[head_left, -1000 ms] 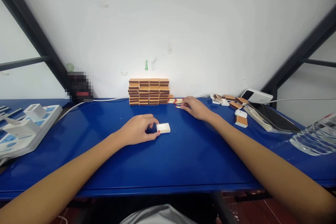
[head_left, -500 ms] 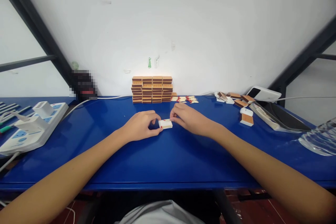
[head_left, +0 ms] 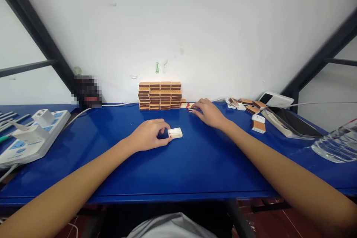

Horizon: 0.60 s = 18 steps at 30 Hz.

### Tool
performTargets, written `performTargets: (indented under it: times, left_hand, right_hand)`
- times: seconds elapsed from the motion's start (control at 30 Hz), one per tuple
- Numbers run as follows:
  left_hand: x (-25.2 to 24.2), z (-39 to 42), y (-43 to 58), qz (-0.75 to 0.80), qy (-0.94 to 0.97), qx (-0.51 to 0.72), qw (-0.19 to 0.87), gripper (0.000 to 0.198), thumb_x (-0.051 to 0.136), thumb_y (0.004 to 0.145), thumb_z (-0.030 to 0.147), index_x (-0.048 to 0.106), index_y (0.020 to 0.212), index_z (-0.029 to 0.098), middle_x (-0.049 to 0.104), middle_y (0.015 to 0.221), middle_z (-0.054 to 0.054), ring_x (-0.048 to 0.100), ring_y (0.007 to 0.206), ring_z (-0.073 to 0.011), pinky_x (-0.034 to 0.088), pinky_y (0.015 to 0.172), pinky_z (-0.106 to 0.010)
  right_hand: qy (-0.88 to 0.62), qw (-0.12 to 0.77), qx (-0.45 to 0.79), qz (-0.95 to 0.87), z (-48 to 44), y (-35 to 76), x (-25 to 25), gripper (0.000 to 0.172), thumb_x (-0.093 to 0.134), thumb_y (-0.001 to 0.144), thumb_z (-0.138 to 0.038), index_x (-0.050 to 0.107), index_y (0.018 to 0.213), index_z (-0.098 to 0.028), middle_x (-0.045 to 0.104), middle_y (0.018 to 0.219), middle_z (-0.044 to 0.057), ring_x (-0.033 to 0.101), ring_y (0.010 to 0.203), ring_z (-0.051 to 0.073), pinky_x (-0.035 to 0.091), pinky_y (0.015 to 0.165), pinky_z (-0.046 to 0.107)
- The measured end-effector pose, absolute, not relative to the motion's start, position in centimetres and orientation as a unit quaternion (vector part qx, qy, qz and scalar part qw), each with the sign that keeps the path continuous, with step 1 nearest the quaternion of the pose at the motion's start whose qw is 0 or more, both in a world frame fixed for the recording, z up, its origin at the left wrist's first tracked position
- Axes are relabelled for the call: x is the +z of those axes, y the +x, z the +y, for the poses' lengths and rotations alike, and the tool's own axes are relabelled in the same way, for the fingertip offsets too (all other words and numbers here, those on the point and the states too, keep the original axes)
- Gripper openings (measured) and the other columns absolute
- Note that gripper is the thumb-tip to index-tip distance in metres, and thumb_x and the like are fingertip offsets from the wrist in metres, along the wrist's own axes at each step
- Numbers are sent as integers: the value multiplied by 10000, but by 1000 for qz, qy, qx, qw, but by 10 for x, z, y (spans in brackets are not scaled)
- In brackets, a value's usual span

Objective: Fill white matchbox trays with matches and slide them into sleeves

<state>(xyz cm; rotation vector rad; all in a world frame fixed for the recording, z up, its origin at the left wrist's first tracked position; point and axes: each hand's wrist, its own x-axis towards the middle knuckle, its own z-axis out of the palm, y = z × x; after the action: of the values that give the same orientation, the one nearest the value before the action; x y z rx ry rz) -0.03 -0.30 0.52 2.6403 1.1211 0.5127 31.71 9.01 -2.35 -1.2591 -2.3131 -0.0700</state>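
Observation:
A small white matchbox tray lies on the blue table, with a few red-tipped matches inside along its near left side. My left hand grips the tray's left end between thumb and fingers. Farther back and to the right, my right hand reaches over a pile of loose matches by the wall. Its thumb and forefinger are apart at the matches, and the hand covers most of the pile. No match can be seen clearly held in it.
Stacked matchboxes stand against the wall, left of the matches. Loose boxes and trays, a white earphone case on a matchbox, a white device and clear plastic lie right. A power strip lies left.
My right hand has left the tray and moved back and right to the match pile. My left hand has stayed at the tray's left end.

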Motion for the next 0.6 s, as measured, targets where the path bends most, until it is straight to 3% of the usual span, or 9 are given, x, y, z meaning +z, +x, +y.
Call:
performTargets:
  times: [0.17, 0.37, 0.6]
  left_hand:
    - [4, -2, -1, 383, 901, 171, 110, 248, 743, 953, 415, 774, 1097, 216, 666, 885, -9, 610, 729, -159, 409, 631, -289]
    - [4, -1, 0, 384, 900, 171, 115, 248, 746, 952, 417, 775, 1099, 219, 673, 895, -9, 615, 734, -158, 412, 636, -287]
    - [3, -1, 0, 384, 901, 170, 112, 247, 753, 951, 417, 775, 1093, 217, 671, 889, -6, 614, 731, -156, 417, 636, -289]
  right_hand:
    - [-475, 224, -30, -850, 112, 337, -38, 148, 638, 1016, -263, 763, 1011, -185, 713, 1033, 151, 630, 1035, 326, 504, 945, 455]
    - [-474, 236, -32, -848, 115, 333, -41, 175, 631, 1013, -276, 756, 1075, -169, 715, 1061, 163, 627, 1053, 334, 511, 950, 467]
    - [-462, 239, -21, -854, 114, 332, -42, 146, 621, 1013, -234, 758, 1020, -184, 710, 1036, 146, 624, 1050, 318, 504, 965, 447]
